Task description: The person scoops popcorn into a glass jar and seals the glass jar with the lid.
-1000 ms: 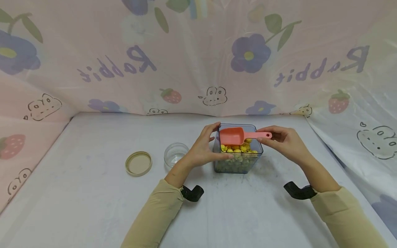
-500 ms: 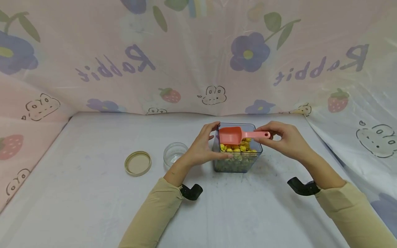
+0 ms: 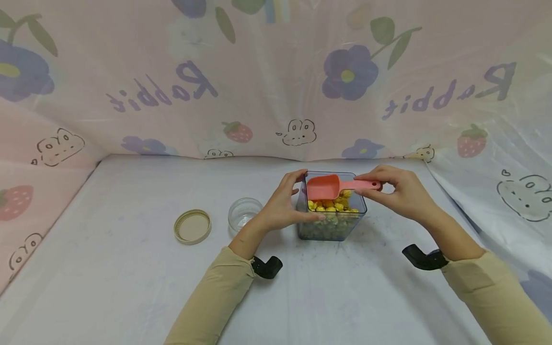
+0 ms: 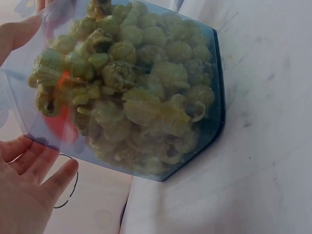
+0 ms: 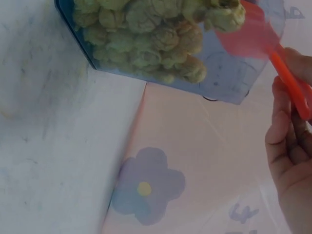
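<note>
A clear bluish square container (image 3: 327, 229) stands on the table, part filled with yellow popcorn (image 3: 331, 208). My left hand (image 3: 276, 208) grips it at its left side, thumb across the front wall and fingers at the far left corner. Inside the container's mouth, above the popcorn, lies the bowl of a pink scoop (image 3: 323, 187). Its handle reaches out over the right rim, where my right hand (image 3: 401, 194) pinches it between thumb and fingers. Through the wall, the right wrist view shows the scoop bowl (image 5: 251, 34) beside the popcorn; what it carries is unclear.
Left of the container stands a small clear round jar (image 3: 241, 215), partly behind the left wrist. A beige round lid (image 3: 192, 226) lies further left, inner side up. The white table (image 3: 129, 278) meets a printed cloth backdrop (image 3: 258, 96) at the back and sides.
The right hand and forearm have shifted slightly up and to the right, and the scoop's handle end has risen a little. The left hand and container stay in place.
</note>
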`<action>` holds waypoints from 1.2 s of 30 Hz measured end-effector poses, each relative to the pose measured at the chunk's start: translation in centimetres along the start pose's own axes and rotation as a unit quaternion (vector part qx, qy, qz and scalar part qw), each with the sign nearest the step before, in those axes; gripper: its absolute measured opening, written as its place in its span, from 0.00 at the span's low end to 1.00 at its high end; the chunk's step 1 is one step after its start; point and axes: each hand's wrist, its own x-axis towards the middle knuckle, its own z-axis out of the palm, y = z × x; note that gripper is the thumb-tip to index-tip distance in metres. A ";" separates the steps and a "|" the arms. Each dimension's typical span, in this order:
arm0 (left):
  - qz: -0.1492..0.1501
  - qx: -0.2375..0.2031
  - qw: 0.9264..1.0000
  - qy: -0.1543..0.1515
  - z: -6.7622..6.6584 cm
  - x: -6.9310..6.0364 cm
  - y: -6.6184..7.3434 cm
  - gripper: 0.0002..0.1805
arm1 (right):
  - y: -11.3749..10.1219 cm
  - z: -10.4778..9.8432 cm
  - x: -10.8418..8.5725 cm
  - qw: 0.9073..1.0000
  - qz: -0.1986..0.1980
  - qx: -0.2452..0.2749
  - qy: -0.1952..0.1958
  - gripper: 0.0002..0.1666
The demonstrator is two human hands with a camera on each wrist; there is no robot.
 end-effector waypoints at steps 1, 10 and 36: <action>0.000 0.001 1.000 0.000 0.0 0.0 0.0 0.56 | 0.0 -0.1 0.0 1.000 -0.004 -0.001 0.002 0.17; 0.011 0.002 1.000 0.000 0.0 0.1 -0.1 0.57 | 0.4 -1.8 0.4 0.999 -0.037 -0.003 -0.012 0.17; 0.009 0.001 1.000 -0.006 -0.1 0.0 -0.1 0.57 | 0.3 -5.8 2.1 0.993 -0.081 -0.030 -0.079 0.18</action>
